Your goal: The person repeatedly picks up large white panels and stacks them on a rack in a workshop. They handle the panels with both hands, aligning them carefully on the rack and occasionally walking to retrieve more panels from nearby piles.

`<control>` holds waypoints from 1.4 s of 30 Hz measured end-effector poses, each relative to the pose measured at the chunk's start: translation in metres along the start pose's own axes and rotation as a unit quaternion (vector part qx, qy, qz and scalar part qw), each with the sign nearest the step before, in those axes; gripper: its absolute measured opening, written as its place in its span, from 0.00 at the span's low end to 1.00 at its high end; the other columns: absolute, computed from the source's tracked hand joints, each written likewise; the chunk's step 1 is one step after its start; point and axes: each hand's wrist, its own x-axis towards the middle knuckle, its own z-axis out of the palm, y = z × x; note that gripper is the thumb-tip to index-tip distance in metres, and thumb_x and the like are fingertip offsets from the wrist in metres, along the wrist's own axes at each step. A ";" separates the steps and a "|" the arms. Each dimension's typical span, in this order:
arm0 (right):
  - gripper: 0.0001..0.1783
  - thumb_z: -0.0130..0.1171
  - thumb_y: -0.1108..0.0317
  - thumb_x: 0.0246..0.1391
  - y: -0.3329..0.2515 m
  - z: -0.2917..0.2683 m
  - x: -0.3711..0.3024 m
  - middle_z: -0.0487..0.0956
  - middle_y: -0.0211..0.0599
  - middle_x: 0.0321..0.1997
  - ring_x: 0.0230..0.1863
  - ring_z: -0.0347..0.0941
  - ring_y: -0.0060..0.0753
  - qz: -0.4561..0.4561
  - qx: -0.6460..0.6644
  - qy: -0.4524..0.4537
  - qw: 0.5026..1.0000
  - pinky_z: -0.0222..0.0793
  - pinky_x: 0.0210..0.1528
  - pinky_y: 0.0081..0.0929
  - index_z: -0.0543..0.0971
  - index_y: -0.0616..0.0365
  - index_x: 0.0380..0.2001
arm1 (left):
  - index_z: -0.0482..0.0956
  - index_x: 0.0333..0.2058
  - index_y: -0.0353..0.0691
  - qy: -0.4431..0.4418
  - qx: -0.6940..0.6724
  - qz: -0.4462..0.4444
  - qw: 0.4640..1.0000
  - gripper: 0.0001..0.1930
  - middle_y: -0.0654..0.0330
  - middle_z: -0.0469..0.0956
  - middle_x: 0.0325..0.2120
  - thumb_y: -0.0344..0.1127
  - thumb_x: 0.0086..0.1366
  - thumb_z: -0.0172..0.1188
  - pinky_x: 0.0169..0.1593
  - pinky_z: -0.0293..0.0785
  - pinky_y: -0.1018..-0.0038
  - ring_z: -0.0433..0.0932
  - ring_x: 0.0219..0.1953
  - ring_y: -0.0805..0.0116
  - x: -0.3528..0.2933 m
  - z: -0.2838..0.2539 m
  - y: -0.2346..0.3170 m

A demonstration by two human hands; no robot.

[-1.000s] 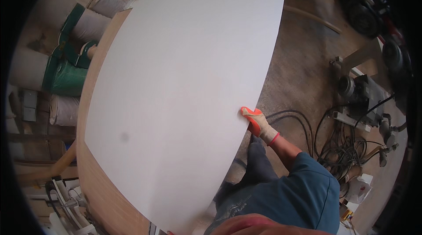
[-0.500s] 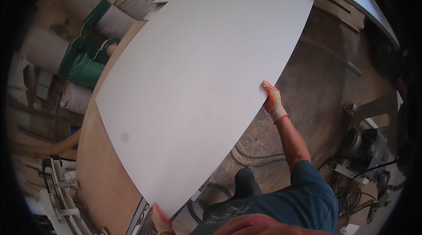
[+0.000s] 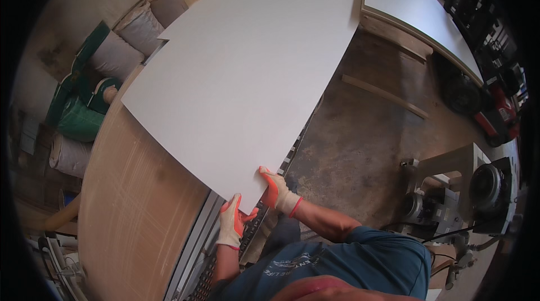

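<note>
A large white panel (image 3: pixel 242 70) stretches from its near corner in front of me to the far end of the view. My left hand (image 3: pixel 230 223), in a cream and orange glove, grips the near end by that corner, thumb on top and fingers bent underneath. Close beside it, my right hand (image 3: pixel 277 191) in a matching glove holds the panel's right edge, thumb on the upper face. Its other fingers are mostly hidden. Beneath and to the left lies a brown, scratched machine table (image 3: pixel 135 200), bordered by metal rails (image 3: pixel 194 247).
Another white board (image 3: pixel 416 8) lies on a stack at the far right. A wooden strip (image 3: pixel 385 97) is on the concrete floor, near a red and black wheeled machine (image 3: pixel 498 115). Motors (image 3: pixel 486 184) stand at right; a green dust collector (image 3: pixel 84 118) with pale bags is at left.
My right hand has slid along the panel's right edge toward the near corner, now close to my left hand. The view has shifted, and more of the brown table and rails shows.
</note>
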 end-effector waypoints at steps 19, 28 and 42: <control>0.22 0.59 0.54 0.72 -0.527 -0.032 0.130 0.83 0.37 0.52 0.50 0.81 0.39 -0.202 -0.034 0.165 0.965 0.81 0.54 0.47 0.77 0.57 0.59 | 0.80 0.43 0.34 0.068 -0.018 0.116 0.991 0.11 0.58 0.82 0.42 0.37 0.75 0.60 0.49 0.82 0.63 0.83 0.45 0.64 0.439 0.360 0.239; 0.35 0.60 0.50 0.71 -0.712 -0.024 0.205 0.80 0.54 0.63 0.61 0.80 0.56 -0.103 -0.085 -0.004 0.991 0.78 0.60 0.51 0.68 0.63 0.70 | 0.81 0.46 0.37 0.073 0.238 0.019 0.968 0.16 0.52 0.85 0.37 0.45 0.73 0.58 0.34 0.83 0.60 0.85 0.30 0.59 0.684 0.641 0.378; 0.30 0.59 0.51 0.73 -0.775 -0.022 0.296 0.84 0.42 0.55 0.51 0.84 0.41 0.044 -0.274 -0.002 0.961 0.82 0.53 0.41 0.72 0.60 0.68 | 0.77 0.62 0.41 0.345 0.607 0.223 0.680 0.35 0.47 0.82 0.57 0.62 0.66 0.59 0.62 0.75 0.55 0.79 0.59 0.45 0.574 0.513 0.366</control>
